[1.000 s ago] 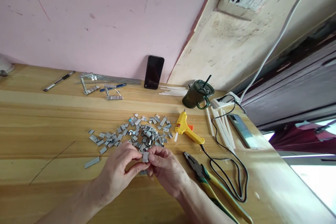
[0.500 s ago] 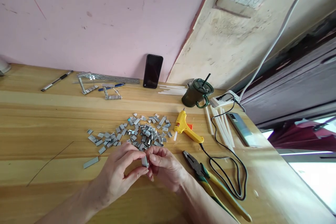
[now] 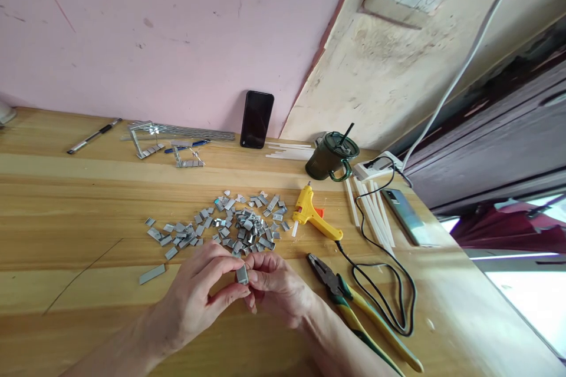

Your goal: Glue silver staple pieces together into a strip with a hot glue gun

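Note:
A small grey metal piece is pinched between my two hands, just in front of the pile. My left hand grips its left side with thumb and forefinger. From the right, my right hand holds the same piece by its fingertips. Beyond them lies a scattered heap of small grey metal pieces. A longer flat grey strip rests alone to the left of my left hand. Combination pliers with yellow-green handles lie right of my right hand.
A yellow glue gun with its black cable lies right of the heap. White glue sticks, a phone and a dark mug stand or lie farther right. Small metal frames and a propped phone are at the wall.
The metal piece has turned slightly in my fingers, and its broad face shows more. My right thumb has shifted a little lower. Everything else stays in place.

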The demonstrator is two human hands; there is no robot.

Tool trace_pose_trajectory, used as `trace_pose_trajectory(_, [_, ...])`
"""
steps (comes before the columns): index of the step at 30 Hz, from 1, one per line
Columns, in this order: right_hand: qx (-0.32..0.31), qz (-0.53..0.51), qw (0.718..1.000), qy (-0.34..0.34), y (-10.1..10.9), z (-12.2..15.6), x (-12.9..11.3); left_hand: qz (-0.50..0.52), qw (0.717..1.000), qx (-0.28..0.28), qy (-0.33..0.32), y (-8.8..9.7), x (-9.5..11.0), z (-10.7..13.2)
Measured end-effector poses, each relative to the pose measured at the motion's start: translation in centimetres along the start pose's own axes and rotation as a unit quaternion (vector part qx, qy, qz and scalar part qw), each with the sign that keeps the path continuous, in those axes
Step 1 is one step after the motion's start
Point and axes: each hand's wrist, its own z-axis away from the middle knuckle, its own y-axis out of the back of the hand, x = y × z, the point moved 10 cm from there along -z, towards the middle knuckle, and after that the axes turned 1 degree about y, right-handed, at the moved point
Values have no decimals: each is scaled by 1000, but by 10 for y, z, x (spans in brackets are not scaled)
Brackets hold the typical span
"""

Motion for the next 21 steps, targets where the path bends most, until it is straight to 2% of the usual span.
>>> trace_pose_trajectory(9, [41,68,997,20,4,0,-8,-22,1000,-13,-13,-1,0,0])
trace_pose_trajectory(12, [78,126,988,55,9,7,-23,-37,999,-13,-13,1,0,-5])
trace_pose_trajectory(15, [130,190,968,103,19,26,-48,-57,998,-20,0,3,-2,-5])
trace_pose_trajectory(18, [183,257,938,142,33,55,-73,-75,996,-34,24,5,-4,7])
trace_pose_trajectory(20, [248,373,876,179,45,79,-95,-87,993,-41,70,7,-10,21])
trace_pose_trajectory(21, [280,430,835,195,50,92,-106,-84,991,-40,96,9,-13,28])
